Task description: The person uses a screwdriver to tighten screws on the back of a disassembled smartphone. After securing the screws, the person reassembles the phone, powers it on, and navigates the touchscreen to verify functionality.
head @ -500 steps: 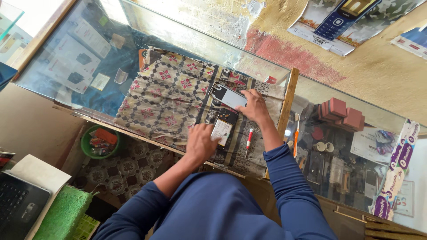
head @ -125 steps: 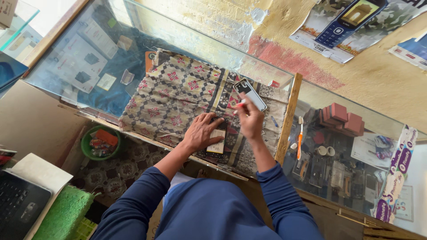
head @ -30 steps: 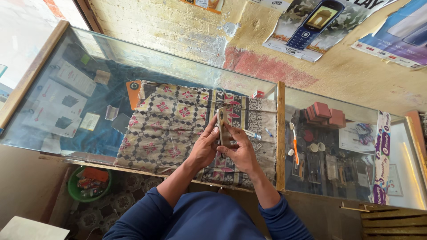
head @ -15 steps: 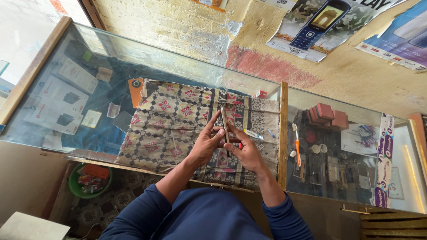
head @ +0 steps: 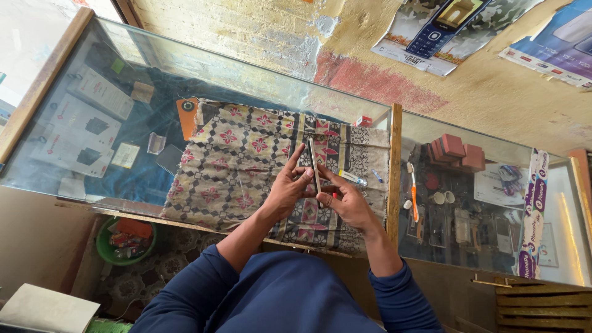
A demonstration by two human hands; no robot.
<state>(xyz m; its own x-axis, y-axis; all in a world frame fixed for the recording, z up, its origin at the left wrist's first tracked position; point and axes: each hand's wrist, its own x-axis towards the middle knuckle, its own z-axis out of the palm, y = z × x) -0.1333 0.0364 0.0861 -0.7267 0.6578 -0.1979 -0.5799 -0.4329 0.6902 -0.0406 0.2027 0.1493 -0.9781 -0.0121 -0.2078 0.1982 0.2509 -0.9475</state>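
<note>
Both my hands hold a thin mobile phone edge-up above a patterned cloth spread on a glass counter. My left hand grips the phone's left side, fingers stretched up along it. My right hand grips the lower right side, and something small and red shows between its fingers. A small pen-like tool lies on the cloth just right of my hands.
An orange-handled toothbrush lies on the glass to the right, past a wooden divider. Boxes and small parts fill the case under the glass. A green bowl sits on the floor at the left. Posters hang on the wall.
My hands have stayed together on the phone, edge-up. The view has shifted slightly and closed in on the counter.
</note>
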